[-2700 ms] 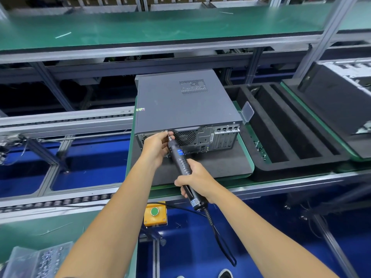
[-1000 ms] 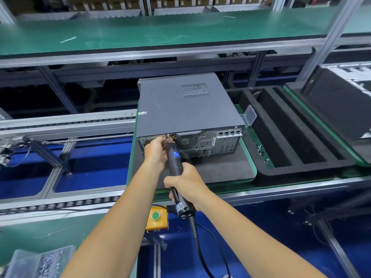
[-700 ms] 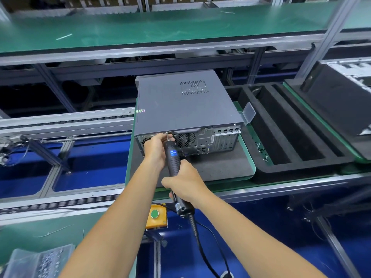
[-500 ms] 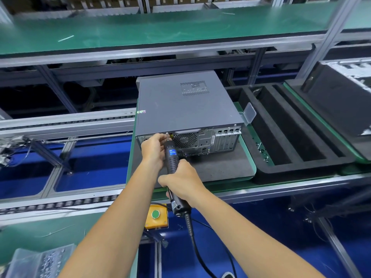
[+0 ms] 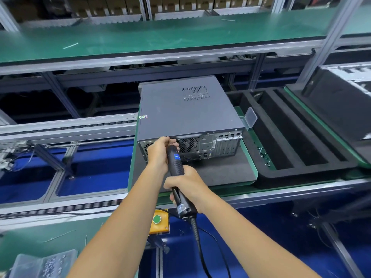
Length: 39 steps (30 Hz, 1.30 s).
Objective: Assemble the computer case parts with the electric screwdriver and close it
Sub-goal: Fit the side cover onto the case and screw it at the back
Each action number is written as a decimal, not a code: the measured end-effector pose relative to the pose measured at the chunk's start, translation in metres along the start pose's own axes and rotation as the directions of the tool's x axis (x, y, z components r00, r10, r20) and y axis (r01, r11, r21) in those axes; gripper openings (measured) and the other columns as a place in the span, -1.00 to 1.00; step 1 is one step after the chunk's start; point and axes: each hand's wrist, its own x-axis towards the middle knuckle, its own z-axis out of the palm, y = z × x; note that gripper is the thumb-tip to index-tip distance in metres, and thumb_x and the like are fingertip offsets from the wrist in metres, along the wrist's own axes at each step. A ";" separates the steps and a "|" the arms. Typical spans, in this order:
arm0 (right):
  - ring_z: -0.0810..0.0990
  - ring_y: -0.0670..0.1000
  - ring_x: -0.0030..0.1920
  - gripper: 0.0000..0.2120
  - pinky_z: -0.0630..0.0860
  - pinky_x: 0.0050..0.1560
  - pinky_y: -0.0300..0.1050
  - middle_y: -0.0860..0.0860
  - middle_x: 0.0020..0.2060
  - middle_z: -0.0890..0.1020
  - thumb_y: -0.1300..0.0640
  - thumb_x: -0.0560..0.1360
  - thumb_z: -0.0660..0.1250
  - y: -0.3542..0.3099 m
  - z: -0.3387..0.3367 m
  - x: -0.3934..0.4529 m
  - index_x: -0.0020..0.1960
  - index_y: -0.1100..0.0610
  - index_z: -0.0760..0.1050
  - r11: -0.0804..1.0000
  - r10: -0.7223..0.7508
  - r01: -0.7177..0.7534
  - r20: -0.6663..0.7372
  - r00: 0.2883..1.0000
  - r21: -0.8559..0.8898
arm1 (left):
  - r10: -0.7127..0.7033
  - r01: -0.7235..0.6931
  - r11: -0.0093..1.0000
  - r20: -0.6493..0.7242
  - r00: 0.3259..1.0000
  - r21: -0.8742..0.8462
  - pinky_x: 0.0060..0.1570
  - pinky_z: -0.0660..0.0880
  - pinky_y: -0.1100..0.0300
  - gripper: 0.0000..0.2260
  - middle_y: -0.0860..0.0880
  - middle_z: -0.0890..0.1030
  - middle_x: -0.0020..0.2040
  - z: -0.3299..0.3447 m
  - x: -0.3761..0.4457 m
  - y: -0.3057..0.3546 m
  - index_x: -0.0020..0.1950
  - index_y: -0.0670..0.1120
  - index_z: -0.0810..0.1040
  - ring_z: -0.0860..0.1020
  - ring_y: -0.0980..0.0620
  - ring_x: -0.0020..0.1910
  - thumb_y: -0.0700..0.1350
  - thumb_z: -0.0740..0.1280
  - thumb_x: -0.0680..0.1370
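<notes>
Head view: grey computer case (image 5: 188, 109) lying flat on a dark foam pad (image 5: 220, 173) at frame centre, lid on, rear panel facing the wearer. Electric screwdriver (image 5: 175, 159) slanting up toward 11 o'clock, tip meeting the rear panel's upper edge just left of the round fan grille (image 5: 187, 144). Right hand (image 5: 185, 182) wrapped tight around the screwdriver's lower body, grip pressed closed on it; black cord (image 5: 200, 249) trailing toward 6 o'clock. Left hand (image 5: 159, 150) curled around the tool's nose at the panel, grip pinching the front end; fingertips hide the bit and any screw, so cannot tell more there. At 3 o'clock, black foam tray (image 5: 291, 137) with long slots. At 6 o'clock, yellow box with green button (image 5: 159, 220). At 8 o'clock, clear parts bin (image 5: 42, 264) on the green tabletop (image 5: 30, 239).
</notes>
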 end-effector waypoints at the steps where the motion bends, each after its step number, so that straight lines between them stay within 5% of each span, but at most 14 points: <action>1: 0.51 0.05 -0.48 -0.74 0.51 -0.42 -0.10 0.09 -0.36 0.50 0.30 0.35 0.43 0.000 -0.001 0.000 -0.08 0.16 0.38 1.000 -0.004 0.004 0.011 1.000 0.019 | -0.007 0.007 1.000 -0.025 1.000 -0.004 -0.37 0.51 0.21 -0.87 -0.18 0.58 -0.22 0.000 0.000 -0.001 -0.06 -0.28 0.52 0.51 -0.05 -0.37 -0.26 0.22 0.48; 5: 0.54 0.01 -0.46 -0.61 0.54 -0.40 -0.12 0.14 -0.19 0.55 0.18 0.35 0.52 0.004 -0.001 -0.001 0.07 0.16 0.40 1.000 0.008 -0.008 0.008 1.000 0.019 | 0.000 0.002 1.000 -0.097 0.995 0.024 -0.38 0.48 0.21 -0.84 -0.10 0.63 -0.27 -0.002 0.000 -0.002 -0.18 -0.22 0.56 0.53 -0.02 -0.40 -0.23 0.19 0.48; 8: 0.54 0.00 -0.47 -0.58 0.54 -0.40 -0.12 0.15 -0.16 0.55 0.17 0.34 0.54 0.004 0.000 0.001 0.07 0.12 0.39 1.000 0.021 -0.021 -0.018 1.000 -0.007 | 0.196 -0.126 0.942 -0.206 0.959 0.310 -0.41 0.46 0.17 -0.82 -0.07 0.60 -0.40 -0.003 0.000 0.004 -0.35 -0.20 0.56 0.50 -0.02 -0.47 -0.19 0.23 0.42; 11: 0.53 0.01 -0.48 -0.55 0.57 -0.35 -0.05 0.13 -0.18 0.54 0.19 0.33 0.53 0.002 0.002 0.004 0.09 0.14 0.35 0.998 0.043 -0.045 -0.044 0.998 -0.044 | 0.651 -0.397 0.569 -0.099 0.753 0.720 -0.49 0.25 0.10 -0.74 -0.09 0.39 -0.52 -0.011 0.002 0.018 -0.50 -0.19 0.35 0.31 -0.05 -0.46 -0.09 0.17 0.36; 14: 0.53 0.03 -0.48 -0.54 0.58 -0.32 -0.01 0.15 -0.17 0.53 0.21 0.34 0.51 0.001 0.005 0.004 0.11 0.16 0.34 0.996 0.056 -0.060 -0.063 0.996 -0.070 | 0.791 -0.455 0.132 0.183 0.584 0.881 -0.32 0.34 0.13 -0.82 -0.02 0.52 -0.33 -0.012 0.010 0.044 -0.31 -0.10 0.50 0.42 -0.06 -0.26 -0.07 0.18 0.42; 17: 0.53 0.04 -0.47 -0.56 0.58 -0.30 0.00 0.15 -0.16 0.52 0.21 0.35 0.50 -0.002 0.006 0.003 0.10 0.16 0.34 0.995 0.062 -0.067 -0.070 0.996 -0.073 | 0.600 -0.420 -0.124 0.405 0.690 0.899 0.22 0.28 0.00 -0.68 -0.04 0.49 0.26 -0.008 0.031 0.057 0.22 -0.06 0.51 0.38 -0.06 0.27 -0.02 0.22 0.51; 20: 0.53 0.03 -0.50 -0.61 0.57 -0.35 -0.05 0.14 -0.19 0.52 0.21 0.36 0.49 -0.006 0.006 0.003 0.05 0.15 0.34 0.994 0.078 -0.082 -0.061 0.995 -0.066 | 0.395 -0.339 -0.230 0.406 0.824 0.912 0.39 0.05 -0.12 -0.59 -0.06 0.18 0.51 -0.005 0.044 0.051 0.40 0.04 0.35 0.11 -0.07 0.48 0.08 0.15 0.56; 25: 0.52 0.04 -0.53 -0.63 0.52 -0.42 -0.10 0.14 -0.21 0.50 0.22 0.35 0.49 -0.011 -0.001 0.003 -0.02 0.12 0.31 0.991 0.082 -0.085 -0.040 0.996 -0.102 | 0.340 -0.281 -0.288 0.372 0.864 0.915 0.38 -0.08 -0.27 -0.58 0.02 0.14 0.53 -0.003 0.048 0.043 0.45 0.14 0.24 -0.03 -0.11 0.52 0.12 -0.01 0.59; 30: 0.52 0.03 -0.54 -0.63 0.53 -0.42 -0.09 0.12 -0.24 0.49 0.23 0.35 0.48 -0.013 -0.002 0.003 -0.04 0.13 0.31 0.988 0.075 -0.079 -0.033 0.997 -0.132 | 0.361 -0.281 -0.232 0.351 0.864 0.931 0.34 0.00 -0.30 -0.60 0.08 0.19 0.51 -0.001 0.043 0.045 0.41 0.16 0.30 -0.01 -0.07 0.52 0.10 0.04 0.57; 34: 0.53 0.02 -0.54 -0.63 0.54 -0.41 -0.08 0.12 -0.24 0.49 0.23 0.34 0.48 -0.013 -0.001 0.003 -0.02 0.14 0.32 0.984 0.067 -0.074 -0.048 0.997 -0.164 | 0.416 -0.213 -0.093 0.232 0.879 0.973 0.34 0.10 -0.22 -0.61 -0.01 0.14 0.53 0.001 0.042 0.047 0.39 0.17 0.34 0.02 -0.16 0.49 0.08 0.14 0.54; 39: 0.53 0.01 -0.54 -0.64 0.55 -0.42 -0.09 0.10 -0.27 0.51 0.24 0.34 0.48 -0.014 0.000 0.002 -0.02 0.15 0.33 0.982 0.064 -0.073 -0.053 0.997 -0.173 | 0.423 -0.013 0.235 -0.090 0.902 0.972 0.25 0.25 -0.08 -0.40 -0.19 0.29 0.38 0.007 0.050 0.056 0.40 -0.04 0.23 0.32 -0.22 0.33 0.01 0.30 0.40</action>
